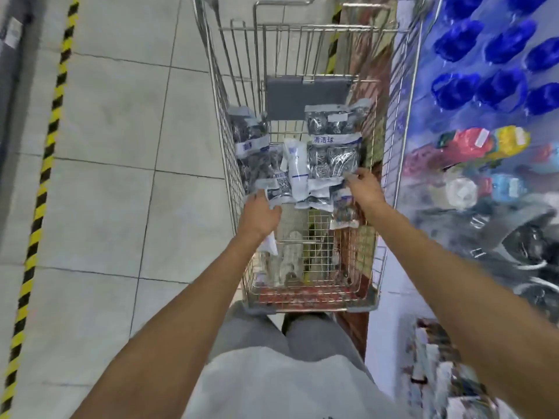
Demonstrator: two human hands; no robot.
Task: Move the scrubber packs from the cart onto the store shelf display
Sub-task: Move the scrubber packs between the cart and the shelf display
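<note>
A wire shopping cart point(378, 267) stands in front of me with several scrubber packs point(332, 155) lying in its far half, clear bags of dark steel-wool balls with white and blue labels. My left hand point(261, 211) reaches into the cart and grips the near edge of a pack point(272, 176) on the left side. My right hand point(364, 186) pinches the near corner of the pack with the blue-lettered label on the right side. A small pack point(344, 213) lies under my right wrist. The store shelf display point(484, 131) runs along the right of the cart.
The shelf holds blue plastic items point(496, 46) at the top, colourful sponges point(472, 143) in the middle and dark packs point(520, 243) lower down. A grey child-seat flap point(308, 98) stands at the cart's far end. A yellow-black floor stripe point(45, 164) runs along the left.
</note>
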